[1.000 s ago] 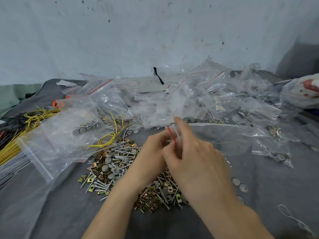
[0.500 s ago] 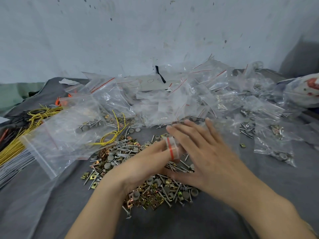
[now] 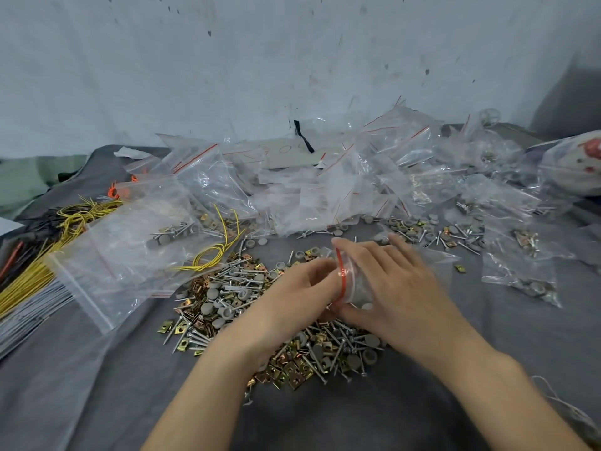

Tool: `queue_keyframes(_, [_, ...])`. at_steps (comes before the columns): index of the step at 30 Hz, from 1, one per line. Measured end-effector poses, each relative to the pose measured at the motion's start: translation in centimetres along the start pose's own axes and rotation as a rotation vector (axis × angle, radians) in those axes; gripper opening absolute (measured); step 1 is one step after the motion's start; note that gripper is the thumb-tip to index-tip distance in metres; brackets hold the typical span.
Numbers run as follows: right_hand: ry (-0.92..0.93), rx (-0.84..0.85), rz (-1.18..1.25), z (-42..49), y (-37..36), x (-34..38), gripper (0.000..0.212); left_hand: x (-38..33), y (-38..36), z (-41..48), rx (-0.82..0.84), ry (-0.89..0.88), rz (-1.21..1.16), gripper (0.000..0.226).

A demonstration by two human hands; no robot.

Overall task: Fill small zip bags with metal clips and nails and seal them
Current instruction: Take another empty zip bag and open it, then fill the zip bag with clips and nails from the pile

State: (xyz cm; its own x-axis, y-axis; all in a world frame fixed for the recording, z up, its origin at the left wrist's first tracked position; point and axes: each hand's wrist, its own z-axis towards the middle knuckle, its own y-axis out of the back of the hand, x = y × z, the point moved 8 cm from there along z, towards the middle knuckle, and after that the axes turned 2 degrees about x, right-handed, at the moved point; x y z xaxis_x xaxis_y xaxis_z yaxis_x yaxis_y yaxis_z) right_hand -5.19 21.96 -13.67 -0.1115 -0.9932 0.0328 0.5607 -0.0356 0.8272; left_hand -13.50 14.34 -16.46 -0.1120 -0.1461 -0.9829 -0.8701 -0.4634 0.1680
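1. Grey cloth (image 3: 97,395) covers the table; white string (image 3: 567,406) lies at near R edge.
2. Loose pile of clips and nails (image 3: 302,359), w/ grey round caps mixed in, sits under both wrists.
3. Just above the pile, R hand (image 3: 400,288) grasps the small zip bag (image 3: 349,281): fingers spread over the top, thumb below, red-strip mouth facing L.
4. L hand (image 3: 292,289) has fingertips bunched at the bag mouth. It's blurred, so can't tell if they pinch anything.
5. L of hands: big clear bag (image 3: 123,258) w/ a yellow wire loop (image 3: 211,255) beside it; more yellow wires (image 3: 29,281) at L edge.
6. R side: filled bags (image 3: 523,275), apart from the hands.
7. Far: heap of zip bags (image 3: 325,187) against the stained wall (image 3: 260,76).
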Motion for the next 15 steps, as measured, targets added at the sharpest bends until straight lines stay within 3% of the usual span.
queue_keyframes(7, [0.002, -0.034, 0.029, -0.1, 0.1, -0.2, 0.083, 0.0, -0.7, -0.7, 0.013, 0.072, -0.042, 0.034])
queue_keyframes(10, [-0.002, -0.064, 0.059, -0.1, 0.5, -0.3, 0.07, -0.3, -0.3, -0.8, -0.037, 0.028, -0.01, 0.027])
queue_keyframes(13, [-0.065, -0.068, 0.076, 0.1, 0.8, -1.0, 0.06, -1.4, 2.2, -1.2, -0.209, -0.156, 0.113, 0.024])
queue_keyframes(15, [-0.114, -0.06, 0.06, 0.0, 0.9, -1.6, 0.059, -2.1, 4.6, -2.0, -0.404, -0.272, 0.404, 0.026])
